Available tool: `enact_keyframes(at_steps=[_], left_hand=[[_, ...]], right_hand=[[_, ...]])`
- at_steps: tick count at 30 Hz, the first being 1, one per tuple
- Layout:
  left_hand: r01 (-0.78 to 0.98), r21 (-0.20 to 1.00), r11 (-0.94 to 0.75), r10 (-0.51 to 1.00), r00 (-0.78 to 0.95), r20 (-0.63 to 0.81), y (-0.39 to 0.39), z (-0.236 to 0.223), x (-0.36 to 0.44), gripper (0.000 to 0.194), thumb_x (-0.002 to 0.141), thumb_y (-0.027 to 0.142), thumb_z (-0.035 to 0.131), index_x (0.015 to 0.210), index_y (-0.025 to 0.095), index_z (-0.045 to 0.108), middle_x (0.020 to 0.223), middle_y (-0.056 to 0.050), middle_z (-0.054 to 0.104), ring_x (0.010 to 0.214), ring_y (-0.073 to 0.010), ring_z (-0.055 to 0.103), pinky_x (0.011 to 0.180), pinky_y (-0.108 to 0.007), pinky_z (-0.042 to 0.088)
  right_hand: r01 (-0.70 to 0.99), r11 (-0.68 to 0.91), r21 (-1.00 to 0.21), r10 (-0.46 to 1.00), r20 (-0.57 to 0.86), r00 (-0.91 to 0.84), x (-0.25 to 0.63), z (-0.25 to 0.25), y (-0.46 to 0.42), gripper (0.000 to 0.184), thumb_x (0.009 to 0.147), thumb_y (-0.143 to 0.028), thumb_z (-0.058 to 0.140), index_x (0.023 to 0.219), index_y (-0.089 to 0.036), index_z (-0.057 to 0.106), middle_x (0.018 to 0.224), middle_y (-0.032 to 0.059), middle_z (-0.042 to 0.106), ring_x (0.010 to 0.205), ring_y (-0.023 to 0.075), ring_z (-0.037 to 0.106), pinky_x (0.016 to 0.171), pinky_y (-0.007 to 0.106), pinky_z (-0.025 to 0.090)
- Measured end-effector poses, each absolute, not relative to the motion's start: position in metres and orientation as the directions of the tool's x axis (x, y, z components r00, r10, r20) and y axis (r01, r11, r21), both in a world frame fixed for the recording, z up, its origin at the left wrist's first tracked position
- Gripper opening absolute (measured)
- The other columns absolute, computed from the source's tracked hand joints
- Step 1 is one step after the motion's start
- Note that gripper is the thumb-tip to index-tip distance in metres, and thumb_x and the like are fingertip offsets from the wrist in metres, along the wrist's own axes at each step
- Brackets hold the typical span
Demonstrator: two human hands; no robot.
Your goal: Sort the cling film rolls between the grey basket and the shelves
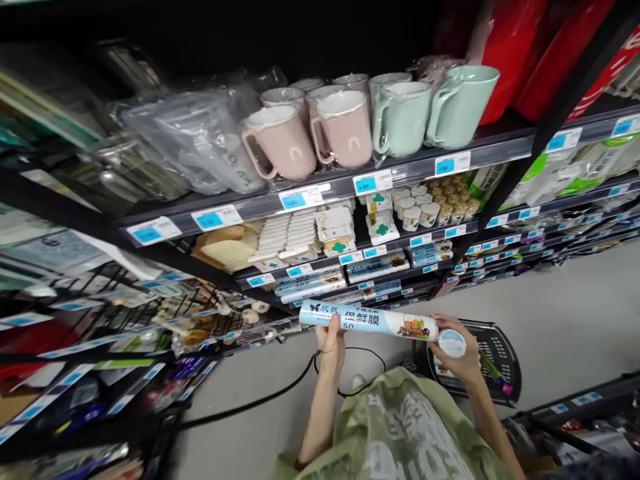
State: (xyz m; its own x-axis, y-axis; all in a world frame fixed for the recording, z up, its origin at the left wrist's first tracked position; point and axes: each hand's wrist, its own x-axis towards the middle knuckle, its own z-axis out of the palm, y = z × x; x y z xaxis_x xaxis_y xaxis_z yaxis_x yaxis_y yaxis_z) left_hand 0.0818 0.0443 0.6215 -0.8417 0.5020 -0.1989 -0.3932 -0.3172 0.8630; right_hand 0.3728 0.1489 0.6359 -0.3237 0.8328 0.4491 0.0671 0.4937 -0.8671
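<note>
A long blue and white roll of cling film [377, 322] is held level in front of my body, just before the lower shelves. Its printed label, with a picture of fruit and vegetables, faces up. My left hand [331, 341] grips it near the left end, thumb lying over the label. My right hand [464, 365] holds its right end and also has a small round tub [453, 343] with a pale lid. What the tub contains I cannot make out.
A black shopping basket [504, 333] with several goods stands on the floor at right. Pink mugs [345, 133] and pale green mugs [405, 120] line the upper shelf. More cling film boxes [377, 267] lie below. A black cable-like strap [260, 400] stretches at left.
</note>
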Motion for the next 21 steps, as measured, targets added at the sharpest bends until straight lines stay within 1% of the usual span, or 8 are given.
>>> enact_keyframes(at_steps=[3,6,8,10,13,17,19,21], left_hand=[[-0.501,0.818,-0.281,0.52,-0.796,-0.309,0.061,0.62,0.097,0.063,0.054,0.05,0.107,0.096,0.02,0.071,0.081,0.0,0.076,0.063,-0.0142,0.07,0.057,-0.023,0.057],[-0.56,0.78,-0.279,0.575,-0.748,-0.331,0.07,0.624,0.114,0.059,0.056,0.044,0.107,0.097,0.019,0.074,0.086,-0.003,0.079,0.068,-0.0161,0.074,0.057,-0.022,0.061],[-0.588,0.759,-0.281,0.608,-0.721,-0.333,0.073,0.626,0.124,0.052,0.061,0.04,0.105,0.1,0.02,0.076,0.096,-0.006,0.083,0.078,-0.0186,0.077,0.06,-0.023,0.063],[-0.616,0.734,-0.285,0.631,-0.697,-0.34,0.076,0.625,0.132,0.046,0.066,0.038,0.102,0.101,0.019,0.078,0.103,-0.009,0.084,0.086,-0.0213,0.079,0.063,-0.025,0.066],[-0.644,0.711,-0.283,0.639,-0.679,-0.361,0.082,0.617,0.143,0.04,0.07,0.039,0.097,0.1,0.018,0.079,0.104,-0.011,0.085,0.086,-0.0225,0.079,0.064,-0.026,0.066],[-0.652,0.716,-0.249,0.641,-0.665,-0.383,0.095,0.601,0.158,0.039,0.073,0.036,0.093,0.105,0.018,0.079,0.105,-0.01,0.085,0.089,-0.0231,0.08,0.067,-0.026,0.064],[-0.662,0.712,-0.234,0.645,-0.654,-0.395,0.103,0.595,0.164,0.04,0.075,0.037,0.09,0.109,0.019,0.079,0.105,-0.009,0.085,0.092,-0.0227,0.08,0.071,-0.026,0.063],[-0.664,0.717,-0.212,0.648,-0.645,-0.405,0.11,0.589,0.167,0.042,0.076,0.039,0.088,0.112,0.019,0.078,0.104,-0.007,0.085,0.09,-0.0208,0.08,0.071,-0.024,0.06]], right_hand=[[0.106,0.423,-0.9,0.864,0.366,-0.346,0.391,0.634,0.162,0.041,0.082,-0.03,0.091,0.119,-0.026,0.073,0.132,0.0157,0.08,0.122,0.0338,0.077,0.104,0.051,0.063],[0.122,0.297,-0.947,0.901,0.236,-0.363,0.411,0.628,0.168,0.052,0.082,-0.037,0.091,0.128,-0.024,0.072,0.135,0.0162,0.079,0.125,0.0339,0.076,0.107,0.05,0.063],[0.151,0.202,-0.968,0.925,0.138,-0.353,0.422,0.621,0.168,0.054,0.081,-0.04,0.091,0.128,-0.023,0.073,0.13,0.0154,0.081,0.119,0.0333,0.078,0.1,0.047,0.065],[0.199,0.121,-0.972,0.949,0.054,-0.312,0.429,0.61,0.165,0.05,0.078,-0.042,0.09,0.121,-0.022,0.076,0.117,0.0138,0.084,0.103,0.0321,0.081,0.089,0.043,0.067],[0.238,0.049,-0.97,0.962,-0.019,-0.274,0.434,0.595,0.156,0.049,0.071,-0.044,0.093,0.111,-0.022,0.077,0.103,0.0111,0.084,0.088,0.0304,0.08,0.08,0.041,0.067],[0.14,-0.007,-0.99,0.97,-0.041,-0.242,0.431,0.584,0.142,0.07,0.058,-0.048,0.102,0.118,-0.023,0.075,0.108,0.0121,0.084,0.095,0.0331,0.08,0.085,0.043,0.067],[0.041,-0.041,-0.998,0.982,-0.048,-0.185,0.43,0.582,0.137,0.08,0.055,-0.05,0.104,0.123,-0.022,0.073,0.098,0.0096,0.083,0.082,0.0309,0.08,0.078,0.042,0.068],[-0.047,-0.047,-0.998,0.993,-0.041,-0.111,0.429,0.581,0.133,0.081,0.059,-0.05,0.103,0.128,-0.023,0.07,0.093,0.0076,0.082,0.069,0.0272,0.077,0.073,0.041,0.068]])
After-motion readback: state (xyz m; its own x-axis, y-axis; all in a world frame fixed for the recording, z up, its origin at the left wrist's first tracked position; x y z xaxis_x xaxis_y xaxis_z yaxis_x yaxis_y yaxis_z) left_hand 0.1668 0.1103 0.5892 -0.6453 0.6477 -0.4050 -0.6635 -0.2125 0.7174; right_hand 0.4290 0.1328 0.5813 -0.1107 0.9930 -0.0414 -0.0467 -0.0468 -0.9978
